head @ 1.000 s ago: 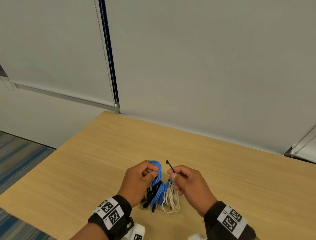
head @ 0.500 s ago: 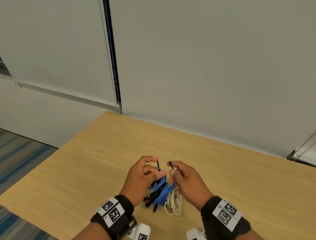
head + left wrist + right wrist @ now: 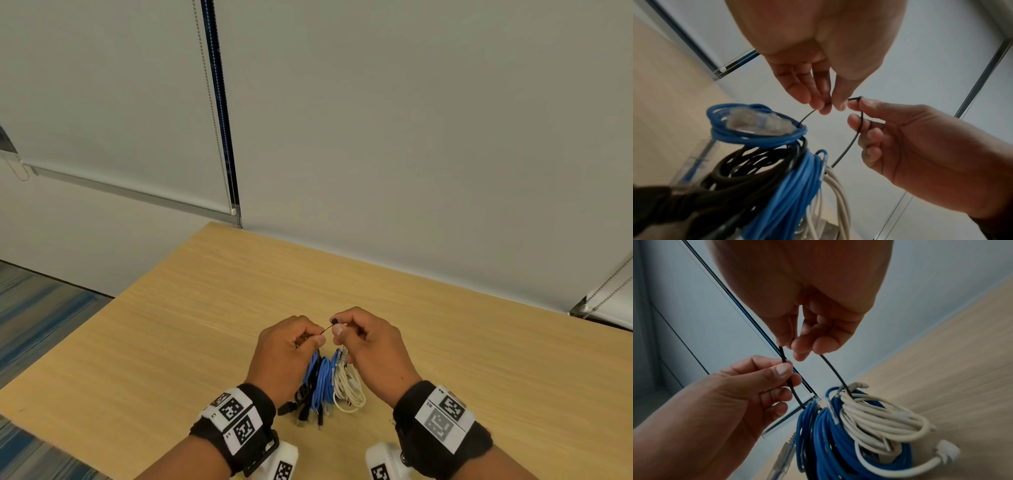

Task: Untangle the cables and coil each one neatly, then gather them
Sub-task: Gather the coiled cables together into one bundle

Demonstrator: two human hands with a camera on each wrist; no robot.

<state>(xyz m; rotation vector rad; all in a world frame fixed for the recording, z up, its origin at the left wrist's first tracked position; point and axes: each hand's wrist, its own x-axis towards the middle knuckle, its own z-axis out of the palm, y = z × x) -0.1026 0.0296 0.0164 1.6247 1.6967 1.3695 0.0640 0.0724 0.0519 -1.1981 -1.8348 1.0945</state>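
Both hands pinch a thin black tie: left hand [image 3: 286, 346] on one end, right hand [image 3: 368, 342] on the head. It loops through the coils [image 3: 325, 383], which hang near the table's [image 3: 205, 308] front edge. Thread the tail squarely, cinch slowly. Bare tabletop lies beyond.

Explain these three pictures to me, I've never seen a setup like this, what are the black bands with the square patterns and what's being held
No machine here: a person's two bare hands, with cameras strapped on at the wrist bands. One picture looks down from the head; the other two look along each hand from its wrist. Over a wooden table hangs a bundle of coiled cables: blue, black and white. The left hand and right hand each pinch an end of a thin black tie that runs through the bundle.
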